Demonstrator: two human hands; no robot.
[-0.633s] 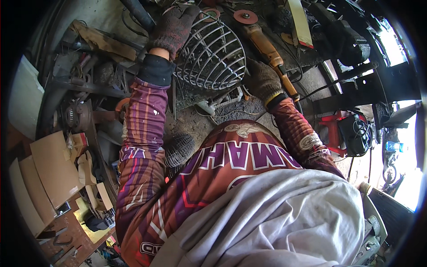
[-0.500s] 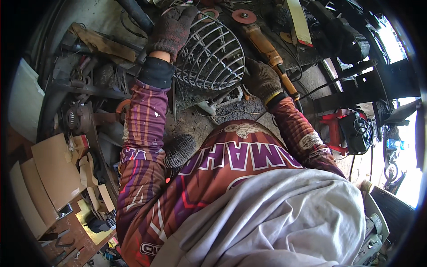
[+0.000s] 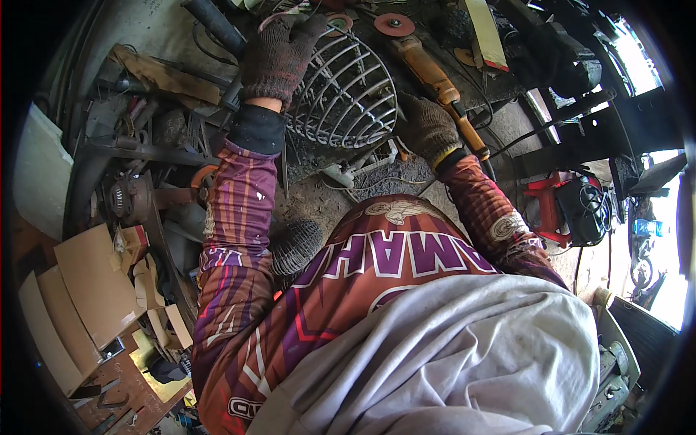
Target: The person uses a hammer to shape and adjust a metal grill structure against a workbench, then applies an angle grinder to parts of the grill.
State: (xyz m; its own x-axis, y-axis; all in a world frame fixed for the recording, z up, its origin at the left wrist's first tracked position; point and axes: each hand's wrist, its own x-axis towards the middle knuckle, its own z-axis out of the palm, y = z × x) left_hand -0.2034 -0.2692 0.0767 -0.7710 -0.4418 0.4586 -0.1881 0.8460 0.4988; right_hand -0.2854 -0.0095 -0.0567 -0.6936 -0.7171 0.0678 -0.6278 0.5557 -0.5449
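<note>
Wire guard [image 3: 346, 94], a round domed grille of thin metal ribs, lies on the cluttered counter [image 3: 500, 116] straight ahead of the person, and everything else is best placed from it. The gloved left hand [image 3: 279, 54] lies flat on the guard's far left rim, fingers spread and closed on nothing, pinning it down. The gloved right hand [image 3: 428, 130], just right of the guard, is curled beside the handle of the yellow angle grinder [image 3: 435, 83]; whether it truly grips the handle cannot be told from this angle. The step looks like bracing the guard ahead of grinding, so the next move likely calls for a sure hold on the tool. Scrap metal [image 3: 145, 145] crowds the guard's left edge; only the dirt patch nearest the person offers room.
</note>
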